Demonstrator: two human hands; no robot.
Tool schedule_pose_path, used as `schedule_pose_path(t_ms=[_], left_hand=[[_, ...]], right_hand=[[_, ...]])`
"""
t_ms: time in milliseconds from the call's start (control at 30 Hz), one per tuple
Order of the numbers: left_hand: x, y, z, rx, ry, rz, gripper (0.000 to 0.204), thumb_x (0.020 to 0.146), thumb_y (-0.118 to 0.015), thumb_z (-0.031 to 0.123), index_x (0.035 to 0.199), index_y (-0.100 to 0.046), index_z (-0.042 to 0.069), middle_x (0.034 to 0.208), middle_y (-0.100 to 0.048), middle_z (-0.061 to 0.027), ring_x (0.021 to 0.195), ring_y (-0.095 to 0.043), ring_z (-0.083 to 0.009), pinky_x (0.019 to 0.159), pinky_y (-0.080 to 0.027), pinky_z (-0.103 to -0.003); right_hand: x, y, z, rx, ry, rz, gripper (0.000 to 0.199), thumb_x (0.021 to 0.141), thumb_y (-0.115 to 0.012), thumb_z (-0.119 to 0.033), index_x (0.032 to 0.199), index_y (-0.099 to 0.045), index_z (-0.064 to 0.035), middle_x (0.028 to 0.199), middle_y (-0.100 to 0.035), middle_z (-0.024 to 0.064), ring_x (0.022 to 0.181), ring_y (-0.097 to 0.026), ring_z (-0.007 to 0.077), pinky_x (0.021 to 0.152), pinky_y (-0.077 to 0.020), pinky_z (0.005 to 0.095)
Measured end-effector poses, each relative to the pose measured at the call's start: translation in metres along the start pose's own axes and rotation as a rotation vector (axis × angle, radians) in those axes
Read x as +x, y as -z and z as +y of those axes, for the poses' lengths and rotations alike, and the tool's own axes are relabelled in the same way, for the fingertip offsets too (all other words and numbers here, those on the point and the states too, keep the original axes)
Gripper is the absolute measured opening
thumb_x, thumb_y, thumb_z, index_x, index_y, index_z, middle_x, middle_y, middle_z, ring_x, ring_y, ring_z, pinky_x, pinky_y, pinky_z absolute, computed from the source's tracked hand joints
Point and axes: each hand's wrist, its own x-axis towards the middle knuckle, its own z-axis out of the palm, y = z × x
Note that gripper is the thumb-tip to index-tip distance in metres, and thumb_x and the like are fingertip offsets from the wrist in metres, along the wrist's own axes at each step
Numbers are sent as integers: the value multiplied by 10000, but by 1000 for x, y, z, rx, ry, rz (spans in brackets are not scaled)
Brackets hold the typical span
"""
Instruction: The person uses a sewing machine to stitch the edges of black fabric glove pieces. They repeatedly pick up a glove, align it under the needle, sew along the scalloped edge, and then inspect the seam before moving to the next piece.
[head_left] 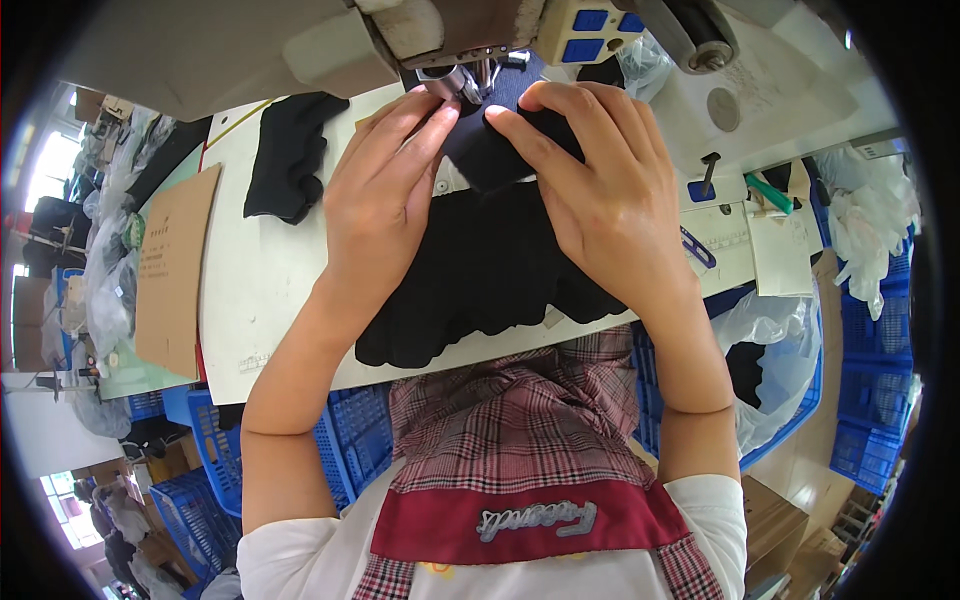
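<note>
Black fabric (pixel 480 270) lies on the white counter (pixel 255 300), on your side of the sewing machine head (pixel 455 25), with a smaller dark piece (pixel 485 165) reaching in under that head. The fingers of your right hand (pixel 610 190) rest on this piece; those of your left hand (pixel 375 200), bunched together, sit at its edge. I cannot tell whether either pinches. Scalloped black cloth (pixel 285 155) lies left of the head.

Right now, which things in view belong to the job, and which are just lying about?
Job, apparently:
left hand
right hand
dark cloth between the hands
sewing machine
larger black cloth, probably

Lying about, apparently:
cardboard sheet
purple tool
white plastic bags
blue crates
</note>
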Motion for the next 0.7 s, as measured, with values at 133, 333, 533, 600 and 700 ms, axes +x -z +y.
schedule_pose_path(t_ms=[133,333,533,600,700], left_hand=[[1,0,-1,10,-6,-17,385,748,-677,-101,1118,-658,5,1095,-666,-141,954,-652,-307,803,-540,-359],[4,-1,16,177,57,-38,256,821,-703,-30,1075,-692,7,1023,-698,-151,910,-688,-299,795,-542,-326],[3,-5,13,216,30,6,213,826,-714,4,1036,-686,24,958,-693,-135,831,-681,-302,723,-544,-338],[4,-7,12,215,26,14,200,836,-705,11,1033,-675,27,941,-686,-129,799,-670,-303,692,-537,-346],[6,-8,12,230,50,-20,197,843,-698,22,1036,-658,30,928,-679,-121,759,-653,-308,651,-523,-354]], right_hand=[[1,-1,-4,15,20,23,345,695,-650,-60,1034,-710,-45,1075,-606,75,998,-579,264,842,-461,377],[-1,-4,-4,19,25,70,298,694,-664,-65,986,-704,-26,1036,-613,74,966,-592,248,821,-465,375],[0,-7,-6,-18,52,94,274,700,-675,-64,970,-698,-20,1022,-619,81,954,-596,249,812,-472,373],[0,-9,-5,-36,48,105,268,703,-676,-64,966,-697,-20,1026,-623,82,952,-600,250,813,-475,372],[0,-12,-3,-47,43,129,271,695,-685,-60,964,-697,-21,1031,-630,85,947,-611,252,823,-481,382]])
